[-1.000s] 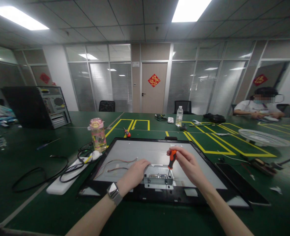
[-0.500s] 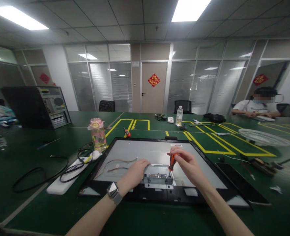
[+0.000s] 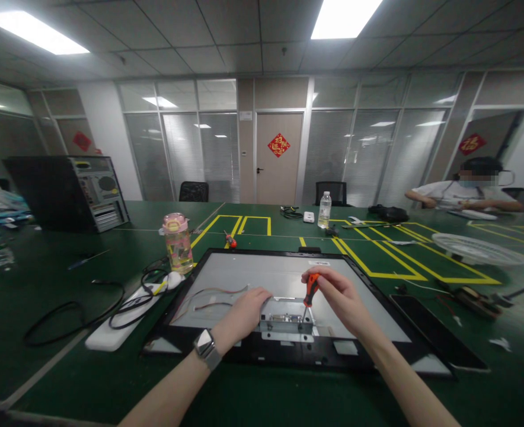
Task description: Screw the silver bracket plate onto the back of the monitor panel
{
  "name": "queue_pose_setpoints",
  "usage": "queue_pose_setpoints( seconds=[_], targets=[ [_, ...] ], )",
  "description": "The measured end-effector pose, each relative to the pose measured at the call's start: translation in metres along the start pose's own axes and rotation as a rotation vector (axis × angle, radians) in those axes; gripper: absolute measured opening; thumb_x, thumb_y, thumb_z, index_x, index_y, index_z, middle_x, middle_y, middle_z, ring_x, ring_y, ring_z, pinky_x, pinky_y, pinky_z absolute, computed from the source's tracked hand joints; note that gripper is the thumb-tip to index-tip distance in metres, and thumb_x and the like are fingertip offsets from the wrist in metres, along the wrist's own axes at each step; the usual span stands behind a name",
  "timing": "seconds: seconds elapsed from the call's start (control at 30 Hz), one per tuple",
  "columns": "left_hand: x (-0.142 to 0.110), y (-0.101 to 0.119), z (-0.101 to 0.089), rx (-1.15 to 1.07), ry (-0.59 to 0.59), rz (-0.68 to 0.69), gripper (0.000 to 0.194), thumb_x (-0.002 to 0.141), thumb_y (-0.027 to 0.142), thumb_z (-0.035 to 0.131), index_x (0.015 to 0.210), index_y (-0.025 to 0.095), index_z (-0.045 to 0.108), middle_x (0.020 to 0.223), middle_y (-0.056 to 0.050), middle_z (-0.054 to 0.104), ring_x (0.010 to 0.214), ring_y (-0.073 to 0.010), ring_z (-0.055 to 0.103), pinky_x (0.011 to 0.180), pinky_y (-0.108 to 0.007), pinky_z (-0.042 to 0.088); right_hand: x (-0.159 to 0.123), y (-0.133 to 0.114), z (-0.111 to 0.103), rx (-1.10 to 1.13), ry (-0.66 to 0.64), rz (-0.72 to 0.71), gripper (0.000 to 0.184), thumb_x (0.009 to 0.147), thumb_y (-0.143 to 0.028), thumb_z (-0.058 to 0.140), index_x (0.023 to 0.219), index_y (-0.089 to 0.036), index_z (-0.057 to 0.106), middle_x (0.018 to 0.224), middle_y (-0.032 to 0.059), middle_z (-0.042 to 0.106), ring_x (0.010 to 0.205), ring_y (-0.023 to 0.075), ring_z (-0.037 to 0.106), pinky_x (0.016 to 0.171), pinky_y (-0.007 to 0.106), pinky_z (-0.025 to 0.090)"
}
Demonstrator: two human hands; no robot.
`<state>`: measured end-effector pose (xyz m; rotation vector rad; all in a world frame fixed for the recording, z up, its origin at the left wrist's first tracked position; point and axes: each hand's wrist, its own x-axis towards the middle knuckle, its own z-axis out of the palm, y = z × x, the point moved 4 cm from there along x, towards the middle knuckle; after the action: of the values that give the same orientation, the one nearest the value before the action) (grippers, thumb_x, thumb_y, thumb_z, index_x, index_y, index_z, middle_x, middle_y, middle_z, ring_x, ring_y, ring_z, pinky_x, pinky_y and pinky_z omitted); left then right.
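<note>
My right hand (image 3: 336, 290) is closed on the orange-and-black handle of a screwdriver (image 3: 310, 290). The shaft points down, and its tip meets the right end of a silver metal bracket (image 3: 284, 337) carrying a circuit board. This bracket lies on the back of a flat display panel (image 3: 208, 265) with a black frame, flat on the table. At the bracket's left end, my left hand (image 3: 245, 311) grips its edge with curled fingers; the fingertips are partly hidden. Thin cables (image 3: 213, 305) lie on the panel left of that hand.
To the left are a pink-lidded bottle (image 3: 176, 246), a white power strip (image 3: 120, 323) with black cable, and a computer case (image 3: 44, 193). A second screwdriver (image 3: 230, 239) lies beyond the panel. On the right lies a black slab (image 3: 437, 332); a person (image 3: 466, 196) sits farther back.
My right fingers have shifted slightly around the screwdriver handle, whose tilt changed a little while its tip stayed at the bracket. My left hand has kept its place. The seated person's arms have moved apart.
</note>
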<state>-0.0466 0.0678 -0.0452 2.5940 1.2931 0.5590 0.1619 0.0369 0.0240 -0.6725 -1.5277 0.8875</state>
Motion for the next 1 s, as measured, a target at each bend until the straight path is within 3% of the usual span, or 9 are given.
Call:
queue_pose_setpoints(
  seconds=[0.27,0.5,0.67,0.77,1.0],
  targets=[
    [0.0000,-0.0015,0.0007,0.001,0.016,0.008,0.053,0.075,-0.006,0.034,0.118,0.016,0.055,0.121,-0.008,0.058,0.112,-0.0164,0.051,0.099,-0.029,0.036,0.0002,-0.0050,0.0013,-0.051,0.013,0.009,0.026,0.084,-0.042,0.060,0.102,-0.025,0.067,0.091,0.0068,0.072,0.091,0.0244,0.066,0.087,0.042,0.050],
    [0.0012,-0.0035,0.0033,0.003,-0.004,-0.001,0.054,0.075,-0.007,0.035,0.119,0.017,0.054,0.122,-0.007,0.058,0.113,-0.0167,0.052,0.100,-0.031,0.037,0.0009,-0.0058,-0.0029,-0.228,0.132,-0.131,0.019,0.073,-0.039,0.072,0.086,-0.026,0.072,0.083,0.0040,0.063,0.079,0.0212,0.060,0.073,0.034,0.052],
    [0.0006,-0.0037,0.0029,0.012,0.004,0.005,0.056,0.074,-0.007,0.034,0.120,0.017,0.054,0.123,-0.007,0.057,0.112,-0.0166,0.052,0.100,-0.031,0.037,-0.0024,-0.0053,-0.0013,-0.239,0.104,-0.117,0.027,0.087,-0.040,0.053,0.106,-0.027,0.067,0.102,0.0071,0.065,0.094,0.0246,0.061,0.085,0.039,0.048],
    [0.0003,-0.0031,0.0020,0.012,0.021,0.025,0.054,0.074,-0.007,0.034,0.118,0.016,0.055,0.120,-0.008,0.058,0.111,-0.0165,0.052,0.100,-0.029,0.037,-0.0038,-0.0022,-0.0003,-0.167,0.053,-0.075,0.030,0.090,-0.038,0.048,0.114,-0.026,0.063,0.097,0.0064,0.068,0.089,0.0244,0.065,0.085,0.040,0.049],
    [0.0000,-0.0010,0.0004,-0.004,0.009,0.019,0.053,0.075,-0.007,0.034,0.118,0.016,0.054,0.122,-0.008,0.057,0.113,-0.0166,0.051,0.100,-0.029,0.036,-0.0033,-0.0025,-0.0017,-0.303,0.122,-0.193,0.018,0.078,-0.034,0.068,0.094,-0.026,0.069,0.089,0.0049,0.062,0.085,0.0230,0.057,0.080,0.037,0.047]
  ],
)
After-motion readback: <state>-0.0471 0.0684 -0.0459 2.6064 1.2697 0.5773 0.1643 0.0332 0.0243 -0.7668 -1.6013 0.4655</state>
